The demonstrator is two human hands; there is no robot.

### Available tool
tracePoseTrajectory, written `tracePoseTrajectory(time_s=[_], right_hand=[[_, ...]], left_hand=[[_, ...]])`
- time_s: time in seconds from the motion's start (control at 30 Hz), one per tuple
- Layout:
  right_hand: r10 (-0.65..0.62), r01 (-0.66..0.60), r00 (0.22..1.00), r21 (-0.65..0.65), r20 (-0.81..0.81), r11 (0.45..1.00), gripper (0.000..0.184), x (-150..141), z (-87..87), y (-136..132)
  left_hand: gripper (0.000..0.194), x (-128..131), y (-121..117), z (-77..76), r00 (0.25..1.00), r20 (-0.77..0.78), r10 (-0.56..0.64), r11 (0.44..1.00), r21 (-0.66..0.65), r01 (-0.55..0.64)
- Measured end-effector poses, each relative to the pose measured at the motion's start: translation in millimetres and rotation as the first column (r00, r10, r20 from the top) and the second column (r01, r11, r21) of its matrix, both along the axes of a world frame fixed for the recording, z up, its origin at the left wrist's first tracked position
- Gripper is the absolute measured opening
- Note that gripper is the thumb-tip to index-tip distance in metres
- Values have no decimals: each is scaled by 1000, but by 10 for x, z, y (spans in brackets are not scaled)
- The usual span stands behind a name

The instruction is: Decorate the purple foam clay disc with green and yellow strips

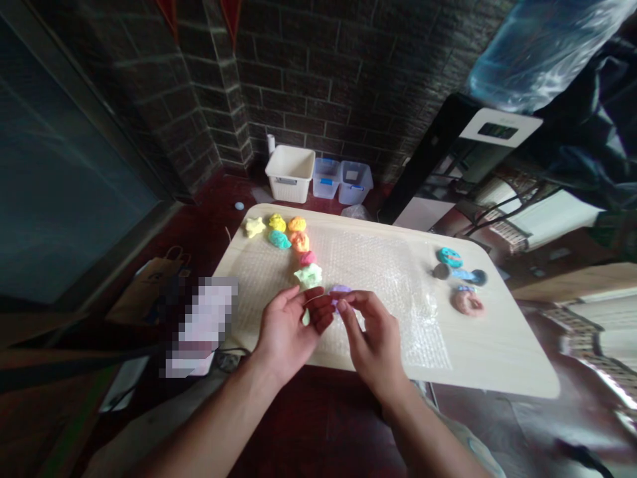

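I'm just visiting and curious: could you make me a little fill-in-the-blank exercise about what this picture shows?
1. The left hand turns its ____ toward the camera.
2. The bubble wrap lies spread on top of the ____.
3. In the picture, the dumbbell-shaped piece lies to the ____ of the bubble wrap.
4. Beside the white basket stand ____ clear bins.

Missing words: palm; table; right; two.

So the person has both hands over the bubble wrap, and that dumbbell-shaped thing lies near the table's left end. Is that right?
Not quite: the head view shows the dumbbell-shaped thing near the table's right end. The left hand and right hand are indeed over the bubble wrap.
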State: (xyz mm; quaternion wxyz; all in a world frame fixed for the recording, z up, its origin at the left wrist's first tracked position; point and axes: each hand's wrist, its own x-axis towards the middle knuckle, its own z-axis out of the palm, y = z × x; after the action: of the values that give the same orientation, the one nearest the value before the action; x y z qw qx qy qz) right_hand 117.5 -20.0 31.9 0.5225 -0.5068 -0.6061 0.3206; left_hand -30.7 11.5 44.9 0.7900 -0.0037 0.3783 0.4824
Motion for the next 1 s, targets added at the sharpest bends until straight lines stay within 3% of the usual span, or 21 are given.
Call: tracePoseTrajectory(time_s=[0.07, 0.17, 0.3, 0.47, 0.6, 0.73, 0.83, 1.0], right_hand=[[9, -34, 981, 126, 195, 991, 11, -51, 70, -42], [-55, -24, 944, 235, 324, 972, 21, -135, 75, -47], [-13, -92, 917, 244, 398, 965, 30, -248, 2, -68], [164, -263, 882, 172, 441, 949, 50, -324, 20, -284], [273, -312, 887, 48, 371, 949, 72, -359, 34, -430], [239, -233, 938, -55, 250, 971, 70, -363, 25, -380], [145, -134, 986, -119, 84, 984, 65, -231, 48, -219], [-43, 26, 994, -155, -104, 988, 70, 233, 110, 24]], left_hand=[[39, 66, -50, 27, 993, 111, 37, 999, 4, -37], [52, 143, -79, 32, 981, 191, 19, 997, 67, -33], [67, 176, -70, 12, 983, 183, 14, 986, 163, -44], [66, 102, 0, -59, 988, 153, -7, 973, 230, -28], [65, 155, 46, -82, 997, 71, 8, 966, 256, -26], [62, 383, -31, -42, 998, 29, 63, 957, 283, -68], [52, 589, -259, 21, 995, 99, 33, 919, 389, -69], [53, 871, -832, 177, 999, 46, -25, 870, 493, -1]])
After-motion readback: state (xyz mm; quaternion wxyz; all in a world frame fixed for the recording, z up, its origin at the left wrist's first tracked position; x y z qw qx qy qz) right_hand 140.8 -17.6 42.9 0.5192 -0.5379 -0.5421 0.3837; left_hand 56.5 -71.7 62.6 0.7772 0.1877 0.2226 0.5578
